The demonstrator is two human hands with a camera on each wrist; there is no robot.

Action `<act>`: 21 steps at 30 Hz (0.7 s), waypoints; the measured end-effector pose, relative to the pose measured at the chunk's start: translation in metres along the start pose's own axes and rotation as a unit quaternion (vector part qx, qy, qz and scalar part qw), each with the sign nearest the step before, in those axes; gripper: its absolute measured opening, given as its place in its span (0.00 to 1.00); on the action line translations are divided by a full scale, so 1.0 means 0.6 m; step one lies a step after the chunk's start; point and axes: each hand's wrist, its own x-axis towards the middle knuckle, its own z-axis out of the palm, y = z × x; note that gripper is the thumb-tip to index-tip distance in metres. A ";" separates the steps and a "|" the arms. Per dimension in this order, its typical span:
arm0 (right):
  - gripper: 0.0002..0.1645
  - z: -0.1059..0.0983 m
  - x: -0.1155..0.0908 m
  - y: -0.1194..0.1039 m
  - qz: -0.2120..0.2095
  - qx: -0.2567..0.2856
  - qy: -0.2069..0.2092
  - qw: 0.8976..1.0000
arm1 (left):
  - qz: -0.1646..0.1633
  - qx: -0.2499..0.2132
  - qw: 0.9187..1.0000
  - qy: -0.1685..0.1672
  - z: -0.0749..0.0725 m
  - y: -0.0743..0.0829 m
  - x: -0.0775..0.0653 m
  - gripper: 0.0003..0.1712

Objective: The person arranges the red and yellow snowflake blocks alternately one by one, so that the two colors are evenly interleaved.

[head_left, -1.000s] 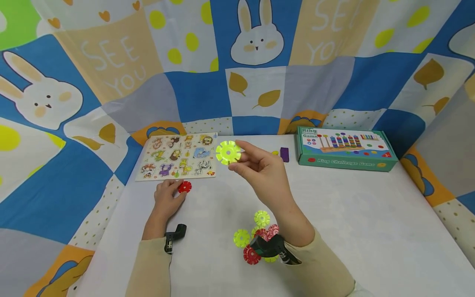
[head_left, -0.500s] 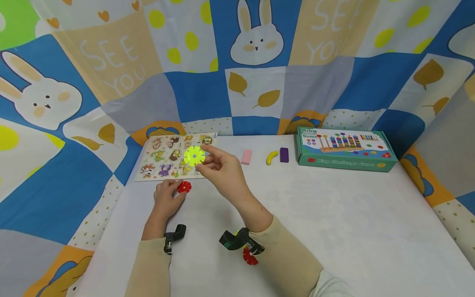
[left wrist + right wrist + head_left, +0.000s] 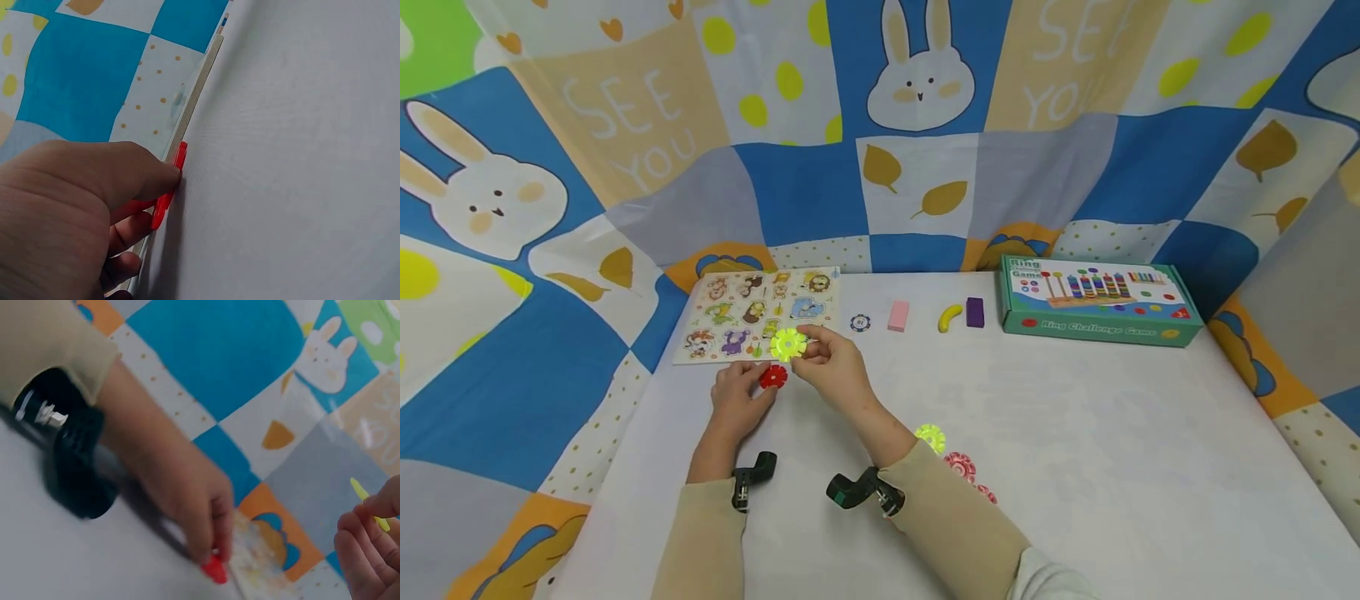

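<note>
Between thumb and fingers my left hand (image 3: 741,404) pinches a red notched plastic disc (image 3: 773,377) just in front of the animal picture board. In the left wrist view, the thumb lies on the near face of this red disc (image 3: 167,194), which stands on edge. My right hand (image 3: 835,371) holds a yellow-green notched disc (image 3: 787,344) by its edge, a little above and right of the red one. Seen from the right wrist, the yellow-green disc (image 3: 359,489) appears edge-on, apart from the red disc (image 3: 215,570).
The animal picture board (image 3: 707,323) lies at the back left. Along the back are a poker chip (image 3: 861,322), pink block (image 3: 898,316), toy banana (image 3: 950,317), purple block (image 3: 974,312) and green game box (image 3: 1101,329). Loose discs (image 3: 959,467) lie partly hidden by my right sleeve.
My right hand has carried the yellow-green disc left, then down beside the red disc. The poker chip, pink block and banana are now uncovered. My left hand has stayed put.
</note>
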 end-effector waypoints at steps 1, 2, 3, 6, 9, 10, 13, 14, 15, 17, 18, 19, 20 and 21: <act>0.26 0.004 0.002 0.009 0.008 -0.006 -0.002 1.000 | 0.000 -0.001 1.000 0.002 0.001 -0.001 -0.001 0.32; 0.26 0.008 0.004 0.017 0.016 -0.014 -0.005 1.000 | 0.001 -0.002 1.000 0.002 0.001 -0.001 -0.001 0.32; 0.26 0.011 0.005 0.026 0.021 -0.026 -0.007 0.999 | 0.000 -0.002 1.000 0.002 0.001 -0.002 -0.001 0.32; 0.26 0.018 0.010 0.051 0.034 -0.052 -0.013 0.998 | 0.000 0.002 1.000 0.003 0.001 -0.003 -0.001 0.32; 0.27 0.022 0.014 0.075 0.040 -0.079 -0.015 0.996 | 0.003 0.003 1.000 0.003 0.000 -0.003 0.000 0.31; 0.27 0.023 0.015 0.082 0.043 -0.086 -0.016 0.995 | 0.006 0.003 1.000 0.004 0.000 -0.002 0.000 0.31; 0.26 0.026 0.019 0.102 0.053 -0.108 -0.017 0.993 | 0.011 0.000 1.000 0.008 -0.001 -0.002 0.000 0.31; 0.26 0.028 0.020 0.108 0.057 -0.116 -0.017 0.991 | 0.011 0.000 1.000 0.009 -0.001 -0.002 0.000 0.31; 0.26 0.029 0.022 0.114 0.064 -0.124 -0.015 0.990 | 0.011 0.000 1.000 0.009 -0.001 -0.002 0.000 0.31; 0.26 0.032 0.024 0.124 0.076 -0.143 -0.009 0.987 | 0.008 -0.001 1.000 0.009 0.000 -0.003 0.001 0.30; 0.26 0.033 0.025 0.129 0.081 -0.158 -0.006 0.984 | 0.007 0.000 1.000 0.009 0.000 -0.003 0.001 0.30; 0.26 0.034 0.025 0.133 0.085 -0.171 -0.002 0.982 | 0.005 -0.001 1.000 0.008 0.001 -0.004 0.002 0.30; 0.26 0.035 0.026 0.135 0.087 -0.184 0.002 0.979 | 0.004 0.000 1.000 0.007 0.002 -0.004 0.002 0.30; 0.26 0.035 0.026 0.137 0.087 -0.196 0.006 0.977 | 0.003 0.000 1.000 0.007 0.002 -0.004 0.002 0.30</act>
